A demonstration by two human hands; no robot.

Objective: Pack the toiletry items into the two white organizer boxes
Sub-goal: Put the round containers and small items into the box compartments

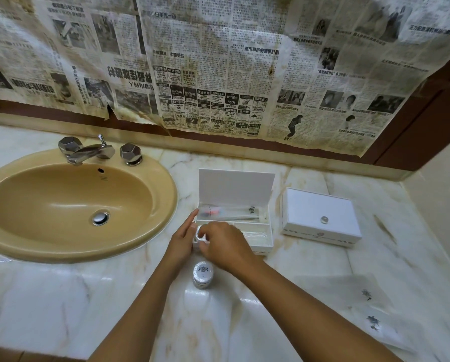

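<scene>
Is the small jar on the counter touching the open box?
Apart. The head view shows bare marble between the small jar and the open box, with the jar standing nearer the person.

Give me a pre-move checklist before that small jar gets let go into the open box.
1. Open box lid up: ok, it stands raised at the back.
2. Small jar held: ok, right hand fingers are on it, left hand beside it.
3. Jar over the front-left compartment: cannot tell, the hands hide it.
4. Back compartment contents clear of the jar: ok, the wrapped items lie behind the divider.
5. Second jar within reach: ok, upright on the counter near the wrists.
6. Second box ready: not ok, lid closed.
</scene>
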